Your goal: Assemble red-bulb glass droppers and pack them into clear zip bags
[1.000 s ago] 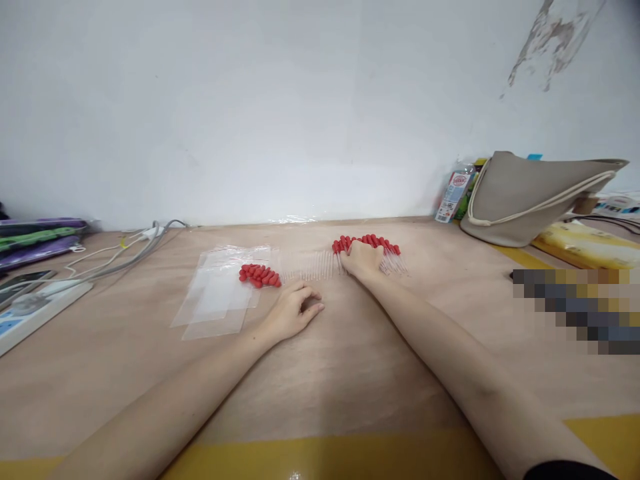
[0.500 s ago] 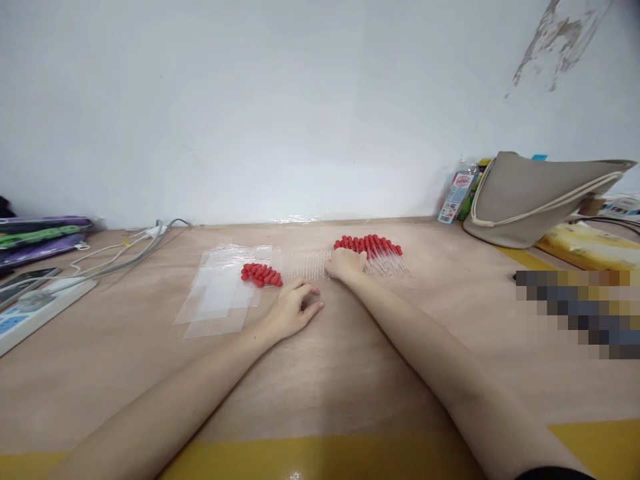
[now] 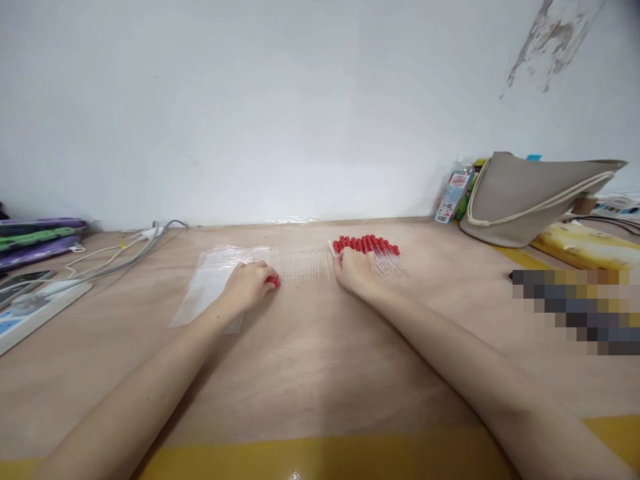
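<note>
My left hand [image 3: 249, 283] is over the left pile of red rubber bulbs, fingers closed at a red bulb [image 3: 273, 281]; the hand hides most of that pile. Under and beside it lie flat clear plastic bags [image 3: 204, 283]. Between my hands, a row of thin clear tubes [image 3: 303, 266] rests on the table. My right hand [image 3: 356, 269] is closed, with a thin clear tube [image 3: 331, 247] poking out at its upper left. Just behind and right of it lies a row of red-bulbed droppers [image 3: 373, 245], their clear stems toward me.
A white power strip [image 3: 47, 310], cables, a phone [image 3: 25, 287] and purple and green packets [image 3: 43, 241] lie at left. At the back right stand a grey bag [image 3: 530, 200] and a carton [image 3: 453, 195], with a yellow packet [image 3: 585, 247] nearby. A wall [image 3: 300, 120] bounds the table.
My left hand has moved left onto the pile of red bulbs, its fingers closing there. My right hand has shifted slightly right, and a clear tube now shows at its fingertips.
</note>
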